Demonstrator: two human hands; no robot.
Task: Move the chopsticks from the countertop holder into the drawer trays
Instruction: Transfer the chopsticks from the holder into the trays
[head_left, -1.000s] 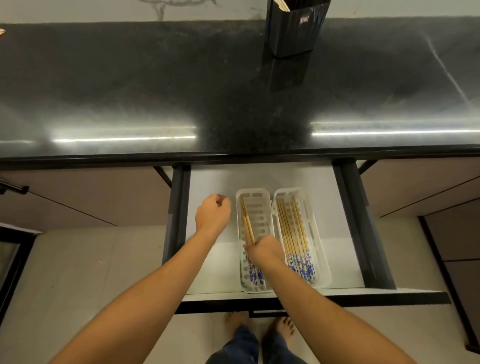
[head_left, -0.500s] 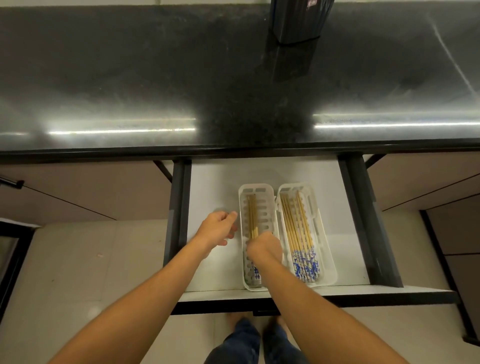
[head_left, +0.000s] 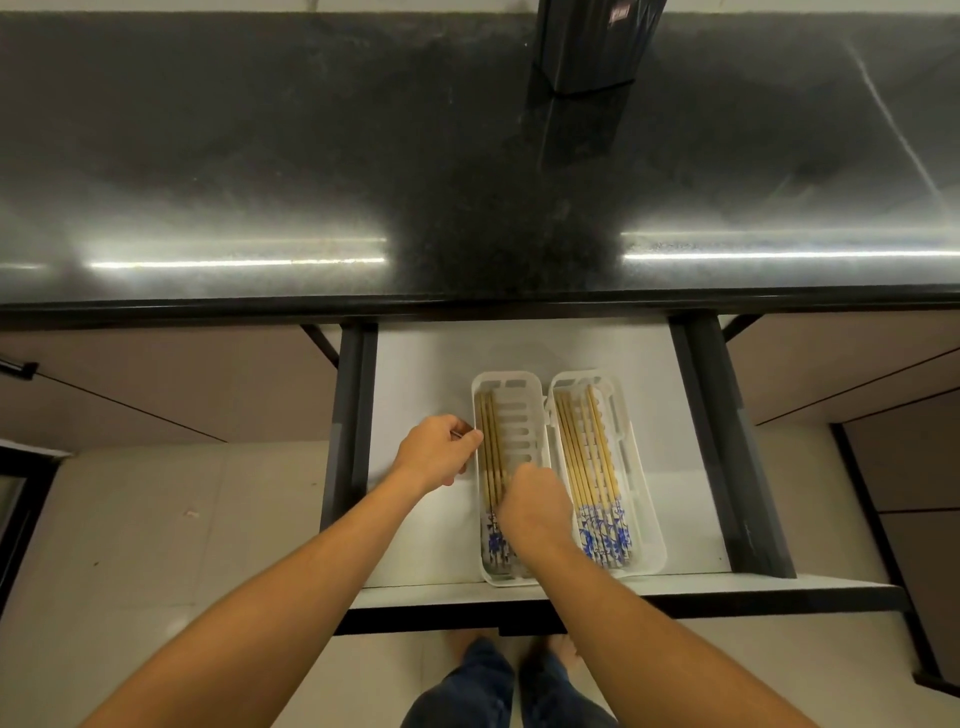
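- A black stone countertop (head_left: 260, 156) runs across the top, with a dark holder (head_left: 587, 47) at its far edge, well beyond both hands.
- Below it an open drawer (head_left: 415, 374) holds two white trays side by side.
- The left hand (head_left: 436, 454) sits at the left tray (head_left: 519, 410). Its fingers (head_left: 470, 441) are curled, tips touching the tray's outer rim; I cannot tell whether they pinch it.
- Just right of those fingertips, a few chopsticks (head_left: 488, 441) lie lengthwise inside that tray.
- The right hand (head_left: 535, 509) is knuckles-up over the same chopsticks, fingers bent down onto them with the tips hidden, so whether it grasps or only presses I cannot tell.
- Right of that hand, the right tray (head_left: 649, 545) holds more chopsticks (head_left: 582, 457), untouched.
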